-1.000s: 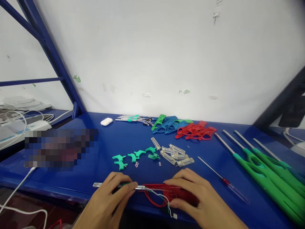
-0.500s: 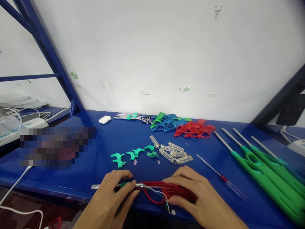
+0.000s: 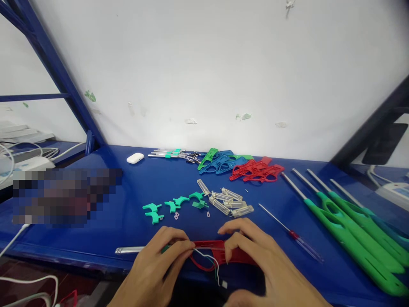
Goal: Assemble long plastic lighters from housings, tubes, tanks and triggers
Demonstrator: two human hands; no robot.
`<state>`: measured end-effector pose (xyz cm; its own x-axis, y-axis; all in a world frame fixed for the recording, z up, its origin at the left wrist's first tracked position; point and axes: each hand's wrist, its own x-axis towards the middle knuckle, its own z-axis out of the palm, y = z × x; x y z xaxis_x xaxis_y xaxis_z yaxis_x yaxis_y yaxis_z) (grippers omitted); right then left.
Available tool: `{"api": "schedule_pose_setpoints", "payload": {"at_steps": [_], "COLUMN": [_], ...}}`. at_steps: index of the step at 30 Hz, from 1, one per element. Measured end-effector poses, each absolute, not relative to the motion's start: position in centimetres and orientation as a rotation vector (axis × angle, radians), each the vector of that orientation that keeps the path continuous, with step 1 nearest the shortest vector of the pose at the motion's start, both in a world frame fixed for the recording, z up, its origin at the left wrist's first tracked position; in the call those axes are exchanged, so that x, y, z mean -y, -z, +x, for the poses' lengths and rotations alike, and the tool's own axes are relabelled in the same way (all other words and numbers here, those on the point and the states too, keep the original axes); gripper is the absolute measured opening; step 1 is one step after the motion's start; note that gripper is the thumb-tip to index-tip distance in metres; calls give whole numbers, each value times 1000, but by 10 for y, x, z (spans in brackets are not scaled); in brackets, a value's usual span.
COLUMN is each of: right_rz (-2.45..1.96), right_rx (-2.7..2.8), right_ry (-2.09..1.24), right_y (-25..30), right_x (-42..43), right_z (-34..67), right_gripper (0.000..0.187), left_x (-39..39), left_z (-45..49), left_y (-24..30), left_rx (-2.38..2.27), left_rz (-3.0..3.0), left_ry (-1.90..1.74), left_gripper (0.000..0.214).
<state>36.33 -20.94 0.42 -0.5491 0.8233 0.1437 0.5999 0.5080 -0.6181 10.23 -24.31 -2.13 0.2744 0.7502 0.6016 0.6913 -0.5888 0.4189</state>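
My left hand (image 3: 162, 260) is closed around a silver metal lighter tube (image 3: 128, 250), pinching its inner end where white and dark wires (image 3: 209, 256) come out. The tube points left, and the wires hang down to a small white connector (image 3: 224, 284). Just right of those fingers is a red lighter handle half (image 3: 209, 244) with a looped guard, at the bench's front edge. My right hand (image 3: 258, 251) arches over its right end with thumb and fingers apart. The fingertips are at the red plastic; whether they press on it, I cannot tell.
Teal triggers (image 3: 181, 200), clear gas tanks (image 3: 220, 205) and a screwdriver (image 3: 298, 238) lie beyond my hands. Red (image 3: 255, 169) and blue handle halves (image 3: 220, 162), wired tubes (image 3: 168, 153) and a white case (image 3: 135, 158) are behind. Green lighters (image 3: 348, 238) lie right.
My right thumb has come away from the red handle half and its fingers have lifted and spread. My left fingers have slid right, over the tube's inner end. The view has shifted slightly.
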Motion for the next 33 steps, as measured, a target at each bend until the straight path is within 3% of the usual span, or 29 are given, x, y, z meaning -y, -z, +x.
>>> {"api": "schedule_pose_setpoints", "payload": {"at_steps": [2,6,17,20,25,33], "right_rz": [-1144,-1057,-1007,-1053,-1030,-860], "right_rx": [2389,2400,2311,2365,2358,2244], "right_ry": [-627,-578,-635,-609,-595,-377], "right_y": [-3,1,-2,-2,5,11], "right_x": [212,211,208,211,211,206], "right_z": [363,361,359,358,360,358], "right_gripper": [46,14,19,31,10,14], "left_x": [243,242,245,242,237,237], "left_z": [102,101,102,104,108,115], "left_y": [21,22,26,23,21,39], "left_rx": [-1385,-1373,-1379,-1408,-1448,-1624], "left_rz": [2458,2449,2413,2495,2650,2542], "left_ry": [-1228,-1198,-1116,-1087,-1022,-1051], "left_gripper": [23,22,19,22,38,36]}}
